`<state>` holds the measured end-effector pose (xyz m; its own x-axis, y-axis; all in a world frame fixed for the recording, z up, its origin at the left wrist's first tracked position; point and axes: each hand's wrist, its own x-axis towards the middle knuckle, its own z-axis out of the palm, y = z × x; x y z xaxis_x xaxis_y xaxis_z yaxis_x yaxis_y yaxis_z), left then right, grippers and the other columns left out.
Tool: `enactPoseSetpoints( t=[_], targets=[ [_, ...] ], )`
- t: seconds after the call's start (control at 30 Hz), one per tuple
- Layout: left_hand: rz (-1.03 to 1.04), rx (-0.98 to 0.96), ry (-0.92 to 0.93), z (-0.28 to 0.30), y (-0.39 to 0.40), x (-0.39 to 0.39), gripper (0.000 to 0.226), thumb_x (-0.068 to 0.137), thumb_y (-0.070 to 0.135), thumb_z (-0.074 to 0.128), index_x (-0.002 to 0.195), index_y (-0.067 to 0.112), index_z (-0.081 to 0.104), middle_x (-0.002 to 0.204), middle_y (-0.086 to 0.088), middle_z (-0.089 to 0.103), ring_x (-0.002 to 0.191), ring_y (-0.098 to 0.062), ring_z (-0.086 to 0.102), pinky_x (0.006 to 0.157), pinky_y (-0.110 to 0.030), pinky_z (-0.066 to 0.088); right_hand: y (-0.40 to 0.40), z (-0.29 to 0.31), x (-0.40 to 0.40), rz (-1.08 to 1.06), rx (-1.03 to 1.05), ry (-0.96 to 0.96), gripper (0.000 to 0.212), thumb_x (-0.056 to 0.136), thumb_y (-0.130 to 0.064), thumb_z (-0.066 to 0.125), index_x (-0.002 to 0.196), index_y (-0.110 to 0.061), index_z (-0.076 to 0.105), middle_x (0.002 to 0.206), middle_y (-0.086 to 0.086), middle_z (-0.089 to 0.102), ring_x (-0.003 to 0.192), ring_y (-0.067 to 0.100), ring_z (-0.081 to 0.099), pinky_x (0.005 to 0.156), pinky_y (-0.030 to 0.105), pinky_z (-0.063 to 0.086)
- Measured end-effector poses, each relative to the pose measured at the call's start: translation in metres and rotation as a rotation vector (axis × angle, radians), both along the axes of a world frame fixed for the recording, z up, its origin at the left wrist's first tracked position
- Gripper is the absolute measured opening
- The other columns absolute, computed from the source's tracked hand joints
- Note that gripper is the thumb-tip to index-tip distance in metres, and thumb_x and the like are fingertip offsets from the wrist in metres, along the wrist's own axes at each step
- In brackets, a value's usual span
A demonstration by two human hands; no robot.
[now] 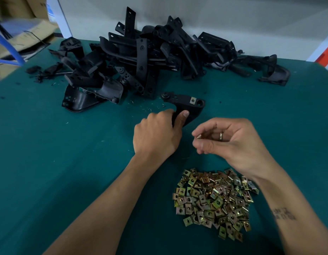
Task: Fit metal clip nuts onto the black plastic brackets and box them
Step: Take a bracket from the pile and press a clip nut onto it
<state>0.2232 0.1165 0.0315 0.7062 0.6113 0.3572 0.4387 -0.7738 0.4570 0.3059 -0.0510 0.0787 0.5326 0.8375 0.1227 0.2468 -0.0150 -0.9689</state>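
Left hand (pixel 155 133) grips a black bracket (pixel 185 105) on the green bench (pixel 67 162) — one clip already fitted; right hand (pixel 231 142) pinches a clip nut (pixel 198 136), loose nuts (pixel 214 201) heaped at 5 o'clock.

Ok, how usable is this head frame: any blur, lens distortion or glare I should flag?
Head view: the centre is sharp, with the left hand on its black bracket and the right hand pinching a clip nut; the cardboard boxes top left are smeared; wide-angle bowing curves the green table edge; mild glints on the clip nut pile, no harsh glare.
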Motion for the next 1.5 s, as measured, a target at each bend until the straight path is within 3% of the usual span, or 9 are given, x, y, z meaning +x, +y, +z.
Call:
enactPoseSetpoints(
  t=[0.13, 0.3, 0.47, 0.73, 0.9, 1.07, 1.27, 1.4, 1.5],
  targets=[
    [-0.051, 0.054, 0.002, 0.001, -0.002, -0.003, 0.053, 0.101, 0.067, 0.03, 0.081, 0.025, 0.057, 0.073, -0.006, 0.063, 0.069, -0.039, 0.061, 0.056, -0.037, 0.034, 0.002, -0.001, 0.005, -0.155, 0.193, 0.079, 0.022, 0.073, -0.013, 0.081, 0.095, -0.01, 0.078, 0.08, 0.015, 0.077, 0.062, 0.025, 0.07, 0.06, 0.024, 0.055],
    [-0.081, 0.159, 0.005, 0.004, -0.006, -0.005, 0.05, 0.101, 0.063, 0.034, 0.092, 0.023, 0.061, 0.072, -0.006, 0.065, 0.064, -0.039, 0.061, 0.053, -0.035, 0.031, -0.005, 0.002, 0.016, -0.354, 0.386, 0.077, 0.017, 0.091, -0.011, 0.072, 0.107, -0.013, 0.074, 0.093, 0.013, 0.079, 0.071, 0.027, 0.072, 0.061, 0.027, 0.052],
    [-0.152, 0.226, -0.028, 0.007, -0.009, -0.007, 0.05, 0.1, 0.06, 0.034, 0.102, 0.023, 0.067, 0.073, -0.002, 0.067, 0.062, -0.036, 0.062, 0.052, -0.032, 0.03, -0.002, -0.002, 0.018, -0.436, 0.35, -0.007, 0.014, 0.102, -0.011, 0.057, 0.107, -0.018, 0.068, 0.097, 0.006, 0.08, 0.091, 0.027, 0.073, 0.075, 0.032, 0.051],
    [-0.306, 0.254, -0.052, 0.01, -0.013, -0.008, 0.051, 0.099, 0.062, 0.033, 0.104, 0.027, 0.069, 0.076, 0.005, 0.069, 0.062, -0.032, 0.064, 0.051, -0.031, 0.033, 0.009, -0.01, 0.006, -0.412, 0.343, -0.03, 0.015, 0.102, -0.012, 0.059, 0.104, -0.022, 0.069, 0.101, 0.002, 0.08, 0.106, 0.022, 0.074, 0.095, 0.039, 0.055],
    [-0.372, 0.254, -0.018, 0.01, -0.012, -0.006, 0.053, 0.098, 0.065, 0.029, 0.098, 0.028, 0.067, 0.076, 0.004, 0.069, 0.064, -0.033, 0.064, 0.053, -0.032, 0.031, 0.018, -0.012, -0.005, -0.331, 0.371, 0.155, 0.007, 0.104, -0.015, 0.056, 0.102, -0.015, 0.063, 0.1, 0.01, 0.079, 0.094, 0.024, 0.077, 0.073, 0.033, 0.062],
    [-0.38, 0.253, -0.018, 0.007, -0.012, -0.007, 0.057, 0.098, 0.066, 0.025, 0.101, 0.029, 0.067, 0.08, 0.004, 0.07, 0.069, -0.033, 0.065, 0.054, -0.033, 0.032, 0.018, -0.013, -0.007, -0.32, 0.315, 0.155, 0.015, 0.102, -0.005, 0.058, 0.111, -0.015, 0.066, 0.094, 0.005, 0.08, 0.089, 0.017, 0.076, 0.076, 0.028, 0.06],
    [-0.374, 0.261, -0.043, 0.008, -0.013, -0.006, 0.052, 0.098, 0.065, 0.029, 0.102, 0.03, 0.067, 0.077, 0.005, 0.07, 0.066, -0.035, 0.065, 0.054, -0.033, 0.03, 0.017, -0.008, -0.008, -0.333, 0.333, 0.252, 0.02, 0.095, -0.004, 0.064, 0.09, -0.019, 0.076, 0.082, 0.004, 0.077, 0.075, 0.014, 0.069, 0.068, 0.026, 0.057],
    [-0.379, 0.263, -0.036, 0.009, -0.013, -0.006, 0.05, 0.099, 0.063, 0.03, 0.1, 0.028, 0.066, 0.076, 0.003, 0.068, 0.065, -0.036, 0.063, 0.053, -0.033, 0.031, 0.02, -0.009, -0.01, -0.34, 0.349, 0.27, 0.014, 0.1, -0.005, 0.061, 0.098, -0.015, 0.07, 0.094, 0.009, 0.079, 0.085, 0.017, 0.074, 0.068, 0.027, 0.058],
    [-0.365, 0.277, -0.003, 0.008, -0.012, -0.005, 0.052, 0.098, 0.065, 0.025, 0.106, 0.032, 0.065, 0.083, 0.004, 0.07, 0.071, -0.034, 0.065, 0.054, -0.034, 0.033, 0.022, -0.015, -0.012, -0.376, 0.335, 0.223, 0.012, 0.1, -0.004, 0.061, 0.099, -0.014, 0.068, 0.088, 0.008, 0.079, 0.085, 0.021, 0.074, 0.071, 0.029, 0.059]
  ],
)
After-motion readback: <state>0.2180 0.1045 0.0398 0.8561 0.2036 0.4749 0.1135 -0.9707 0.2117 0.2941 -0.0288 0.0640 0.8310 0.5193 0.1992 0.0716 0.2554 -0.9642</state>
